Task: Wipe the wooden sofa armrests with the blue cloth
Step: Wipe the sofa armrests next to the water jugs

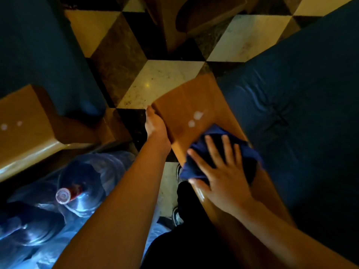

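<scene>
A wide wooden armrest (pixel 191 105) runs from the centre toward me, beside a dark blue sofa cushion (pixel 295 105). The blue cloth (pixel 198 164) lies bunched on the armrest's top. My right hand (pixel 217 171) presses flat on the cloth with fingers spread. My left hand (pixel 154 123) grips the armrest's left edge near its far end. Two pale spots of light sit on the wood just beyond the cloth. A second wooden armrest (pixel 25 125) of another sofa is at the left.
A large clear water bottle (pixel 81 187) with a red-and-white cap lies on blue plastic at the lower left. The floor (pixel 161 80) is a cream, brown and black tile pattern. My shoes and dark trousers show between the sofas.
</scene>
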A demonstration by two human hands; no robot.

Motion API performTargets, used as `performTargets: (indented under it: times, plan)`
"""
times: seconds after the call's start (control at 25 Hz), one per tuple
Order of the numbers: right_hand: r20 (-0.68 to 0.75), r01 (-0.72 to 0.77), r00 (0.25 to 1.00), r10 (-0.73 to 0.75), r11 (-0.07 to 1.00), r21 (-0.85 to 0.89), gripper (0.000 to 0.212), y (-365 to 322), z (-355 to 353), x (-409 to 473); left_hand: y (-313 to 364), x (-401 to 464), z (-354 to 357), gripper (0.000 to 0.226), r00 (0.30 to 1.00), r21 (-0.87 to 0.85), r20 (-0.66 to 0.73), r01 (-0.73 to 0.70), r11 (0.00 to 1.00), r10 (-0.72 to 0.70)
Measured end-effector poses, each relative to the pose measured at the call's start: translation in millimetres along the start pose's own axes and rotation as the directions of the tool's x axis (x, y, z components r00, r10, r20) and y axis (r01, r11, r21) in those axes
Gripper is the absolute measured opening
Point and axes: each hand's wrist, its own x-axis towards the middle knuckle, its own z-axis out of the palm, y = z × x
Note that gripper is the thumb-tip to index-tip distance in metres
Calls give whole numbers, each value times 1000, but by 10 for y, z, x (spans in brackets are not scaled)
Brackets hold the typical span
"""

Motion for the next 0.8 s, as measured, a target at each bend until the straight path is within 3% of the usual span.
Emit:
performTargets:
  times: [0.12,0.24,0.44,0.52,0.6,0.68,0.76,0.8]
  plan:
    - [-46,61,997,-61,998,-4,93,-161,-75,1025,60,161,-67,60,1000,-45,-10,-17,999,16]
    - [-43,-57,998,56,998,-37,98,-208,-222,1613,220,233,-317,76,992,-53,58,117,992,-114]
    - [-52,-332,941,335,941,59,77,29,-389,2126,290,139,-403,85,973,-27,171,160,987,-153]
    - [10,-466,872,489,825,321,59,419,-442,2385,270,117,-372,83,973,-53,167,172,984,-161]
    - [166,-579,777,608,585,568,48,768,-436,2410,288,142,-372,80,972,-50,173,171,984,-160]
    - [254,-633,723,642,470,615,53,878,-410,2035,263,180,-388,76,976,-44,152,163,986,-155]
    - [161,-563,779,606,561,607,62,793,-396,1449,217,195,-393,77,979,-25,145,150,988,-145]
    - [89,-459,867,491,715,528,67,727,-368,1137,202,205,-391,77,979,-31,141,155,987,-149]
